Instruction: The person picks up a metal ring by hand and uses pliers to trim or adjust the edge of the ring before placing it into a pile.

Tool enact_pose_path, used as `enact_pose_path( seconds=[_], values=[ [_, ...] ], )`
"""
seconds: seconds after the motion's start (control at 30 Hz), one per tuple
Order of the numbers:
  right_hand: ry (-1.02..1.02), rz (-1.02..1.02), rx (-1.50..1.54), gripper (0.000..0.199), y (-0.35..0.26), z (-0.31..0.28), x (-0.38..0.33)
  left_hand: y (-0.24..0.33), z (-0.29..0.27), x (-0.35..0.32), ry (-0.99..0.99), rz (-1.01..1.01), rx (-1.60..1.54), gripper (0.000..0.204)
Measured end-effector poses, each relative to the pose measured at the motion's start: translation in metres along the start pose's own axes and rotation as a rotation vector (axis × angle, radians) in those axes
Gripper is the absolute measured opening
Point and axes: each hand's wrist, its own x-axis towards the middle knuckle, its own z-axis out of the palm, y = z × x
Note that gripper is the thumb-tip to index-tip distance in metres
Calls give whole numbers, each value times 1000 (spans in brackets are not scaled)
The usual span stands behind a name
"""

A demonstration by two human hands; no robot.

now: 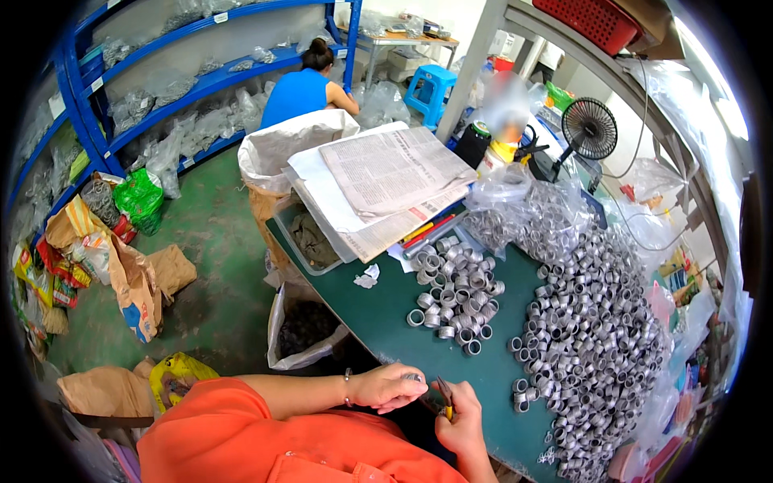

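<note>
My left hand (385, 388) is closed near the table's front edge, with a small grey metal ring (413, 377) pinched at its fingertips. Just to the right, my right hand (460, 420) is wrapped round a pair of pliers (445, 394) with dark jaws and yellow on the handle. The jaws point up and stand close to the left fingertips; whether they touch the ring I cannot tell. Beyond both hands lies a small pile of similar metal rings (455, 294). A much larger heap of rings (592, 346) spreads over the table's right side.
Newspapers (394, 173) lie on a clear tub at the green table's (362, 302) far left. Pens, plastic bags and a black fan (589, 129) are at the back. An open sack (304, 330) stands below the left edge. A person in blue (294, 95) sits by blue shelves.
</note>
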Motion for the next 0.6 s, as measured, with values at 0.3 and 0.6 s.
enact_pose_path(
  seconds=[0.3, 0.6],
  values=[
    [-5, -32, -119, 51, 9, -1, -4, -11, 4, 3, 18, 58, 85, 34],
    [1, -5, 9, 49, 7, 0, -1, 2, -2, 5, 159, 85, 304, 36]
  ],
)
